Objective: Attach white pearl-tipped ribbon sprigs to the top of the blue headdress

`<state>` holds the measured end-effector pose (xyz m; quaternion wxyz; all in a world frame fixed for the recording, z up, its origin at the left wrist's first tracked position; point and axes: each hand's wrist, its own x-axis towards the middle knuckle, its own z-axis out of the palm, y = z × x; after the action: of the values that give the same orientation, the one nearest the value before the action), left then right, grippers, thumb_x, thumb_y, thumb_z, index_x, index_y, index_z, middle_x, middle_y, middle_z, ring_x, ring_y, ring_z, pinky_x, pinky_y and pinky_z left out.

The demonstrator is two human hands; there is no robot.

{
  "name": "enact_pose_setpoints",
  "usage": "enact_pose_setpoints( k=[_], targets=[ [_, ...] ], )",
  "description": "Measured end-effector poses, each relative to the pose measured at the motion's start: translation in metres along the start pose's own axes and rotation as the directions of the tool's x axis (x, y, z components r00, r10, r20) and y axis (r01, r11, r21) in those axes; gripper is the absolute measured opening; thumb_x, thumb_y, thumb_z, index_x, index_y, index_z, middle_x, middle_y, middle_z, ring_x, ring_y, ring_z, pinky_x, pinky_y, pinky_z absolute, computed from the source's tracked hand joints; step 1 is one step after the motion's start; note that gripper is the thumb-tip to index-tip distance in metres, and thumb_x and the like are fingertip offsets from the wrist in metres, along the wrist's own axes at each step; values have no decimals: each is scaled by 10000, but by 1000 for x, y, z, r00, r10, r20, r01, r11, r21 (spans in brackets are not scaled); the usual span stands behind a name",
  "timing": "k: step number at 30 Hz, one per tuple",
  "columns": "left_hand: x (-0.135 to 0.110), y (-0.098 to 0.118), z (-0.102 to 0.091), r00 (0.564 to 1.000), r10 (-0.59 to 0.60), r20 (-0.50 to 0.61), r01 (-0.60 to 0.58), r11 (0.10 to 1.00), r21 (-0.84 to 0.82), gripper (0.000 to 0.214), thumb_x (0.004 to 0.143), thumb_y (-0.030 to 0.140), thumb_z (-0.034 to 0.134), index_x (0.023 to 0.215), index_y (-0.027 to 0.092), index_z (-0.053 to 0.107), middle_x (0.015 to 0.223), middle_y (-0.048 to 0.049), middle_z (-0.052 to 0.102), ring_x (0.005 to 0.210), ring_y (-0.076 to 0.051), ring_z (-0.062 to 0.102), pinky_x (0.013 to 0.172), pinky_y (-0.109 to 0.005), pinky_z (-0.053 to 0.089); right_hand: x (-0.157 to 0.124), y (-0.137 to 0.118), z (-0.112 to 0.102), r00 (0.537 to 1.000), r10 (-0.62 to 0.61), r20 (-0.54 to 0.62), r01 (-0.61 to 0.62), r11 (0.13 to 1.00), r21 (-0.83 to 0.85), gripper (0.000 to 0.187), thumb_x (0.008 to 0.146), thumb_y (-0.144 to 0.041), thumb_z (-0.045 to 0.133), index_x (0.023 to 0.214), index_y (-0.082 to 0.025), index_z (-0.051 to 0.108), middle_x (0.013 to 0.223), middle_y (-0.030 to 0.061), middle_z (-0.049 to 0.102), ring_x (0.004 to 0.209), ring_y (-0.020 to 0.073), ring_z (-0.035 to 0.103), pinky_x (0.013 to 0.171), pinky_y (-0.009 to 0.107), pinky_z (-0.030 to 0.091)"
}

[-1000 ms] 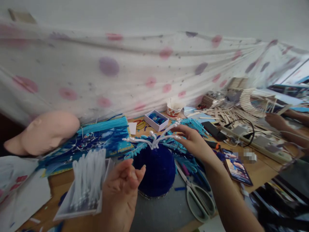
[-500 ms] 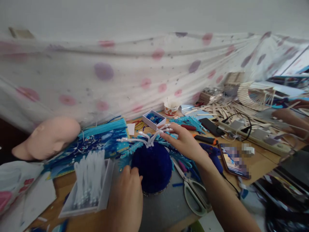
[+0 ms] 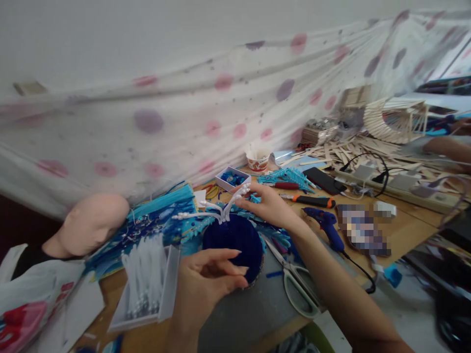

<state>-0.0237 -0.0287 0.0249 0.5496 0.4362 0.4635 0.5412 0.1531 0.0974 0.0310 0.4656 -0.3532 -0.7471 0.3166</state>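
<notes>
A dark blue velvet dome (image 3: 232,243) stands on the table with curved white beaded sprigs (image 3: 218,212) rising from its top. My right hand (image 3: 268,208) reaches over it and pinches the tip of one white sprig. My left hand (image 3: 209,284) rests against the dome's near side with the fingers curled round its lower edge. Blue feather-like trims (image 3: 285,177) lie around and behind the dome.
A mannequin head (image 3: 89,224) lies at the left. A clear tray of white sprigs (image 3: 145,279) sits near my left arm. Scissors (image 3: 299,284), a blue glue gun (image 3: 326,226), a phone and a cutter lie at the right. Wooden sticks (image 3: 353,152) pile at the back right, where another person's arm (image 3: 447,147) shows.
My left hand opened, dropped to the dome and now curls round its near edge. My right hand stayed on the white sprigs. The view swung left and tilted.
</notes>
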Motion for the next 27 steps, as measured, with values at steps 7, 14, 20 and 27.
enact_pose_setpoints(
  k=[7,14,20,27],
  targets=[
    [-4,-4,-16,973,190,-128,-204,974,-98,329,526,326,972,820,328,824,582,71,724,591,-112,740,711,-208,649,8,9,9,1000,-23,-11,23,1000,-18,148,884,-292,664,833,-184,752,918,60,772,879,219,695,790,324,495],
    [5,12,-16,953,276,-126,-272,961,47,267,578,405,941,799,310,825,619,61,737,610,-119,746,723,-220,653,-2,8,-3,998,-31,58,31,1000,7,92,865,-220,676,824,-172,744,849,31,774,799,179,700,742,280,500],
    [16,44,-23,851,516,-98,-373,726,578,171,695,312,861,849,253,817,736,2,804,649,-169,763,648,-225,640,-1,1,-12,986,-46,159,55,997,-54,135,712,-149,825,821,-167,747,870,33,780,840,195,706,771,281,488],
    [92,117,12,857,304,416,-456,68,888,341,875,193,545,1143,205,755,1068,-71,785,938,-216,713,901,-357,544,8,-6,-5,979,-46,196,75,987,-143,102,811,-209,751,908,-186,772,903,47,781,855,207,701,762,295,468]
  ],
)
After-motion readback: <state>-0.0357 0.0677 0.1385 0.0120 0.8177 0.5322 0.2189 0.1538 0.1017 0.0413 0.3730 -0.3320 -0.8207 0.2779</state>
